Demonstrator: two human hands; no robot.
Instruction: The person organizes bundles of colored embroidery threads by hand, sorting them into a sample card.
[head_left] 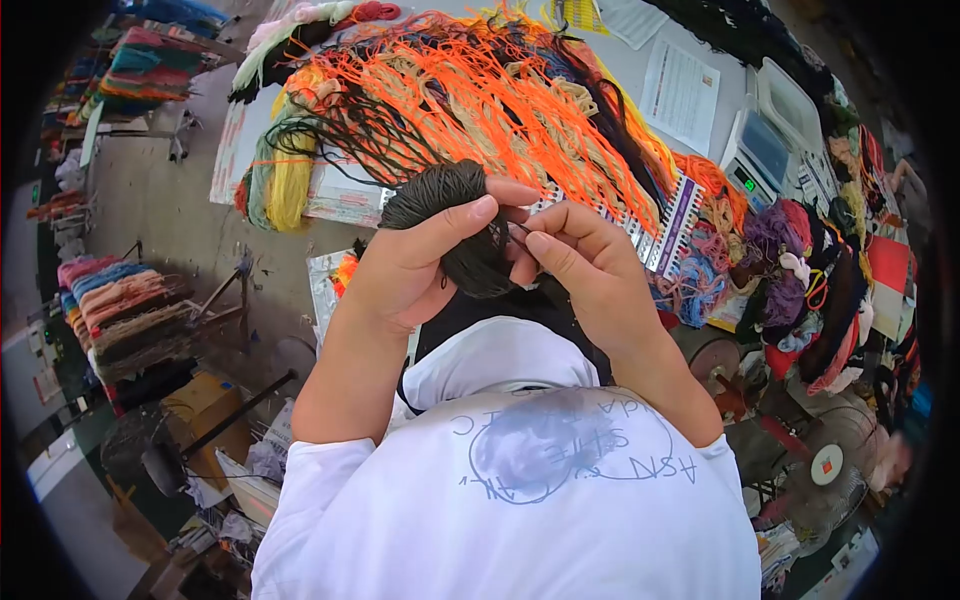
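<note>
A thick bundle of dark green-black yarn (437, 198) is gripped in my left hand (425, 245), the fingers curled round it and the thumb on top. Close beside it on the right, my right hand (580, 250) pinches a thin dark strand between thumb and forefinger, near the bundle's right side. Loose dark strands trail from the bundle toward the upper left, over the table. Behind both hands lies a wide spread of orange, beige and dark yarn (480, 100).
Yellow and pale green skeins (290, 180) hang at the table's left edge. Right of the yarn are a printed sheet (680, 95), a digital scale (757, 150) and mixed yarn heaps (785, 240). Yarn racks (130, 310) stand at left, a fan (825, 465) at lower right.
</note>
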